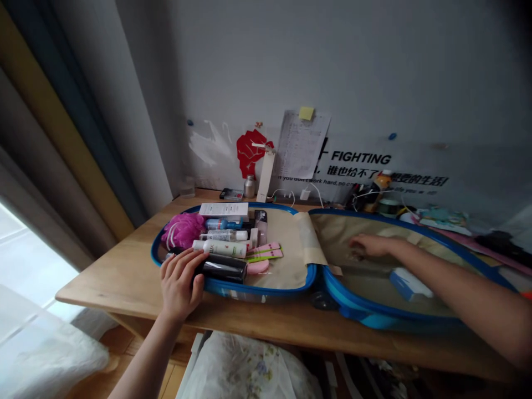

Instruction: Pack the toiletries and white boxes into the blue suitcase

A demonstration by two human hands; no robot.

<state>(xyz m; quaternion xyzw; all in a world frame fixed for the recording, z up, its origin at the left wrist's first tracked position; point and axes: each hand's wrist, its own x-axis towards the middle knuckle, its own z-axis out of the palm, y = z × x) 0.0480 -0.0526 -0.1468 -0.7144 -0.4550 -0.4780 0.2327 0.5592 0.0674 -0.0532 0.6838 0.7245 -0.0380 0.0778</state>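
A blue suitcase (266, 296) lies open on the wooden table. My left hand (182, 280) rests with spread fingers on its front left rim, against a black cylinder (224, 268). Behind the cylinder are a white bottle (220, 248), a clear bottle (224, 235), a blue bottle (222, 224), a white box (224, 210) and a purple bath puff (184, 229). Pink-green packets (265, 252) lie beside them. Over the right half reaches my right hand (366, 245), fingers bent around something small that I cannot make out. A blue-white box (409, 284) lies below my right forearm.
Along the wall stand a silver bottle (249, 187), a white upright lamp (266, 174) and cables. More items crowd the back right, including an orange-topped figure (381, 180). A floral cloth (253, 366) is below the table's front edge (266, 332). Curtains hang at left.
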